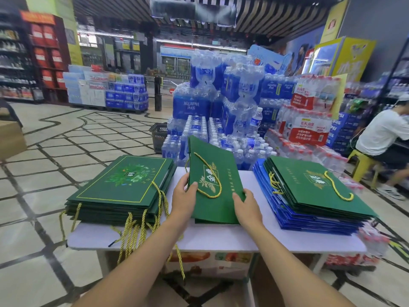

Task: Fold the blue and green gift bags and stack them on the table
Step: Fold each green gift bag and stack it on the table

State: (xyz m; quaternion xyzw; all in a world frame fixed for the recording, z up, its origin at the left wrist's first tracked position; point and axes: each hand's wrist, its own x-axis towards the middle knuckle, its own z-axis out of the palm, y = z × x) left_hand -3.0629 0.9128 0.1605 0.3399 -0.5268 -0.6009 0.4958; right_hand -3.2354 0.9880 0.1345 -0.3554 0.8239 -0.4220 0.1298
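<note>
A green gift bag (212, 180) with a gold rope handle and gold print is held tilted over the middle of the white table (221, 238), its near edge resting on the tabletop. My left hand (183, 196) grips its left edge, thumb on the printed face. My right hand (247, 207) holds its lower right edge. A stack of flat dark green bags (124, 189) lies on the table's left, gold handles hanging over the front edge. On the right lies a stack of blue bags (309, 222) with green bags (318, 189) on top.
Shrink-wrapped packs of bottled water (221, 103) are piled behind the table. A black shopping basket (159, 136) stands on the tiled floor. A person in a white shirt (385, 134) sits on a yellow stool at the right. A cardboard box (11, 138) is at the left.
</note>
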